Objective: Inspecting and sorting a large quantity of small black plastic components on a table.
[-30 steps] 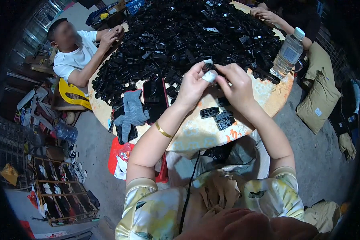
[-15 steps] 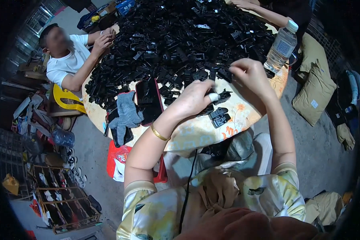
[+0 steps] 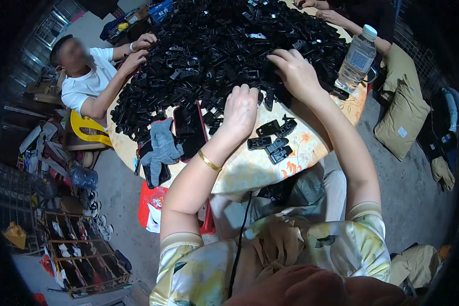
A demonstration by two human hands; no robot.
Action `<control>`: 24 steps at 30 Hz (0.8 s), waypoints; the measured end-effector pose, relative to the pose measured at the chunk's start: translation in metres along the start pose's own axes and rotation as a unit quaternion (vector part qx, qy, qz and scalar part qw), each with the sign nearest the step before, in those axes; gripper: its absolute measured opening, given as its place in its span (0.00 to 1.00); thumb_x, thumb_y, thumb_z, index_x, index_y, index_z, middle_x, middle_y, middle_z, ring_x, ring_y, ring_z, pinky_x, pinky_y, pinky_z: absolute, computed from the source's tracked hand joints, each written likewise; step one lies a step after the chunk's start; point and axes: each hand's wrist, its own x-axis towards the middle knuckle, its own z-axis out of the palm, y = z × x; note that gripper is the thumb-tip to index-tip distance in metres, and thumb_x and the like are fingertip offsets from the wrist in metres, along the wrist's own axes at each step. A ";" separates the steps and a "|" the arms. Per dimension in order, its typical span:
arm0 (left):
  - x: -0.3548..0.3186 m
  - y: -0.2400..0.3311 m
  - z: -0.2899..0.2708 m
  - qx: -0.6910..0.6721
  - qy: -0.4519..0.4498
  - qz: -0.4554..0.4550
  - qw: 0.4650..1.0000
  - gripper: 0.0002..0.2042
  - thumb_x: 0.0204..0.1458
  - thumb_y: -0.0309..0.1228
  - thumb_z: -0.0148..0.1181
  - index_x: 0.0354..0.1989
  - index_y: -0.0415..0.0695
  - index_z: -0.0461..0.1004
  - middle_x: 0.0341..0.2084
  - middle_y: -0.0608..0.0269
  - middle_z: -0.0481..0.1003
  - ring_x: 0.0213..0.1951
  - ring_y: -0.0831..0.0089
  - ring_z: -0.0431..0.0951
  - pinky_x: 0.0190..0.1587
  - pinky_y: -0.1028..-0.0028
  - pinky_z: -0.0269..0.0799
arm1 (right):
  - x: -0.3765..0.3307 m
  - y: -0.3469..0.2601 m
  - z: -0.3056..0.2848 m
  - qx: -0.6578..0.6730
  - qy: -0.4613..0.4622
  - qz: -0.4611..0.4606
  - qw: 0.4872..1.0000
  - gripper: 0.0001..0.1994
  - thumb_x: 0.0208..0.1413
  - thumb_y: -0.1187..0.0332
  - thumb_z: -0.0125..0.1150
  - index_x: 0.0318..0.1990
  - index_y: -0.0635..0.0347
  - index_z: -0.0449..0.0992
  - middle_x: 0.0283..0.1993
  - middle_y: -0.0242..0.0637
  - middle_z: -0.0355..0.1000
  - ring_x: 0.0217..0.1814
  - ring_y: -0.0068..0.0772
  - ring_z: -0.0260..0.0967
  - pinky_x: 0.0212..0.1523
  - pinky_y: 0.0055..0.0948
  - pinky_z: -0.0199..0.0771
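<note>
A large heap of small black plastic clip-like parts [image 3: 209, 61] covers most of the round table. My left hand [image 3: 241, 109], with a gold bangle at its wrist, rests at the heap's near edge. Its fingers bend down among the parts and their tips are hidden. Farther right, my right hand [image 3: 298, 76] reaches over the heap, thumb and forefinger apart, with nothing visible between them. Several black clips [image 3: 278, 149] lie in a small group on the patterned tabletop [image 3: 239, 171], between my forearms.
Left of my left forearm lie a dark phone [image 3: 188, 130] and a grey glove [image 3: 161, 145]. A clear water bottle [image 3: 358, 58] stands at the right. A person in white [image 3: 89, 76] sits at the left; another person's hands [image 3: 331, 15] are at the far right.
My left hand has moved up and left from the small group of clips to the heap, uncovering more of the group. My right hand has moved farther up and left, over the heap.
</note>
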 end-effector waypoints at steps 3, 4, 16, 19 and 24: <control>-0.001 0.004 -0.002 -0.109 0.057 0.010 0.992 0.09 0.39 0.19 0.55 0.32 0.36 0.72 0.28 0.52 0.69 0.33 0.57 0.71 0.38 0.64 0.69 | 0.011 0.009 0.018 -0.034 -0.070 -0.040 0.996 0.12 0.39 0.77 0.55 0.35 0.59 0.77 0.37 0.33 0.71 0.46 0.37 0.65 0.41 0.32 0.70; 0.000 0.003 -0.005 -0.109 0.057 0.010 0.992 0.09 0.39 0.19 0.55 0.32 0.36 0.72 0.28 0.52 0.69 0.33 0.57 0.71 0.38 0.64 0.69 | 0.012 0.012 0.023 -0.057 -0.122 -0.046 0.990 0.13 0.39 0.78 0.55 0.35 0.58 0.77 0.36 0.33 0.71 0.45 0.37 0.65 0.40 0.33 0.70; 0.011 -0.022 -0.024 -0.776 0.061 -0.279 0.563 0.10 0.52 0.18 0.50 0.44 0.35 0.68 0.34 0.59 0.75 0.34 0.72 0.78 0.38 0.76 0.77 | 0.007 -0.033 -0.005 0.548 -0.069 0.319 0.770 0.13 0.53 0.68 0.60 0.44 0.66 0.73 0.30 0.34 0.74 0.28 0.17 0.69 0.30 0.16 0.70; 0.010 -0.017 -0.023 -0.787 0.090 -0.257 0.553 0.08 0.52 0.18 0.51 0.41 0.37 0.69 0.35 0.59 0.75 0.35 0.73 0.77 0.38 0.78 0.76 | 0.000 -0.053 0.004 0.537 -0.053 0.321 0.778 0.11 0.54 0.68 0.59 0.40 0.66 0.75 0.27 0.30 0.73 0.26 0.15 0.67 0.26 0.16 0.67; 0.008 -0.018 -0.014 -0.767 0.099 -0.262 0.578 0.10 0.52 0.16 0.48 0.42 0.37 0.71 0.33 0.61 0.75 0.35 0.76 0.76 0.38 0.79 0.75 | -0.006 -0.062 0.012 0.419 -0.009 0.228 0.879 0.10 0.51 0.68 0.60 0.38 0.65 0.76 0.27 0.38 0.75 0.26 0.24 0.71 0.27 0.22 0.70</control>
